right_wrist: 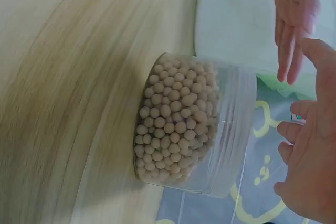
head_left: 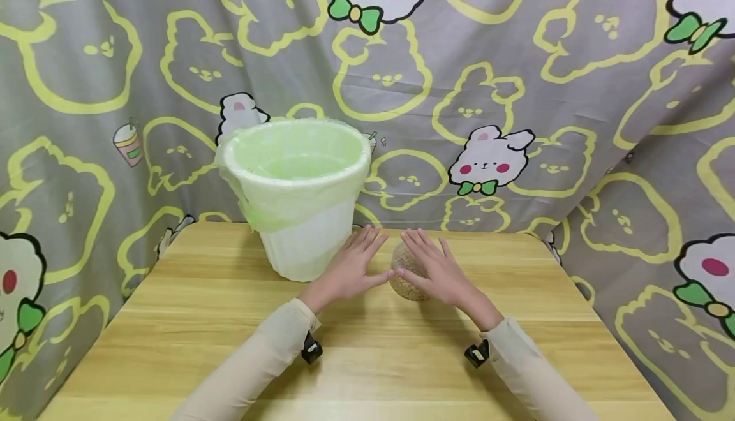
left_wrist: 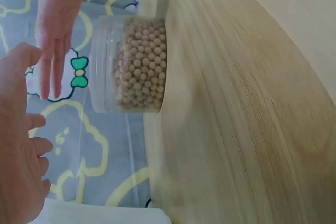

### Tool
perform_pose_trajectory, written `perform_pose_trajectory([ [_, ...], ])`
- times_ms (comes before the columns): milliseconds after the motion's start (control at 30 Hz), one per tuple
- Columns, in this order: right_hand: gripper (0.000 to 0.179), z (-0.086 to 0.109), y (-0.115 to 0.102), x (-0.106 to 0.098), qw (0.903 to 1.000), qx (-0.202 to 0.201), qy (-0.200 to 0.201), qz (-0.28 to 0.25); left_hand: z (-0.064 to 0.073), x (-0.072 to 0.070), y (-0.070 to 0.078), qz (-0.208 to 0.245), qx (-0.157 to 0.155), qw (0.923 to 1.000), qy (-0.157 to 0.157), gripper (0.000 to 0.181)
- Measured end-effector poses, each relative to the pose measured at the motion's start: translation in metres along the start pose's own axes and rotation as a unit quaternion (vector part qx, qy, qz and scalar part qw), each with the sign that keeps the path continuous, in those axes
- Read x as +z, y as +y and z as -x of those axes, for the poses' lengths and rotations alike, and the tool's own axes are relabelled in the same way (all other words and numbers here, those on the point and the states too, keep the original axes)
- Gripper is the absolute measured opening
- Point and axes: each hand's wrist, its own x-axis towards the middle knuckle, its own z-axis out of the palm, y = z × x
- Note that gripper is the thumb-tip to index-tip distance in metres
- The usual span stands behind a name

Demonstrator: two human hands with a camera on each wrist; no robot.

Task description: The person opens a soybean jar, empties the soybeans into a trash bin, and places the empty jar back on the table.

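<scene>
A clear round jar (right_wrist: 178,124) part-filled with small beige balls stands upright on the wooden table. My left hand (head_left: 358,260) hovers at the jar's left, fingers spread and straight. On the other side, my right hand (head_left: 439,274) is also spread and partly covers the jar (head_left: 406,291) from above. The two thumb tips meet or nearly meet in front of it. Both wrist views show the hands above the level of the jar's top, with the jar (left_wrist: 140,66) resting on the table beneath. Neither hand holds anything.
A white bin (head_left: 310,236) with a pale green liner (head_left: 287,201) folded over its rim stands at the back left, close beside my left hand. The table (head_left: 367,370) reaches back to a grey patterned curtain (head_left: 390,140). A black wrist device (head_left: 312,348) shows under the left sleeve.
</scene>
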Motion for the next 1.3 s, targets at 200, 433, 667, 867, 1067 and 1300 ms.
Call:
perform_pose_trajectory([
  [200,0.087,-0.002,0.008,-0.005,0.9896,0.023,0.003,-0.142,-0.002,0.002,0.002,0.105,-0.021,0.9943,0.004,0.094],
  [433,0.096,0.002,0.034,-0.010,0.9510,0.053,0.009,-0.305,-0.010,0.008,0.007,0.238,-0.043,0.9698,0.033,0.096],
  [667,0.095,0.008,0.068,-0.006,0.8748,0.060,-0.019,-0.480,-0.020,0.023,0.009,0.343,-0.069,0.9362,0.035,0.110],
  [867,0.095,0.014,0.094,0.005,0.8246,0.082,-0.064,-0.556,-0.031,0.042,0.009,0.433,-0.068,0.8988,0.011,0.116],
  [1067,0.100,0.017,0.109,0.015,0.8038,0.108,-0.106,-0.575,-0.036,0.061,0.003,0.495,-0.064,0.8667,-0.011,0.120],
  [1300,0.106,0.017,0.114,0.022,0.8492,0.110,-0.122,-0.502,-0.042,0.074,0.000,0.551,-0.057,0.8319,-0.036,0.113],
])
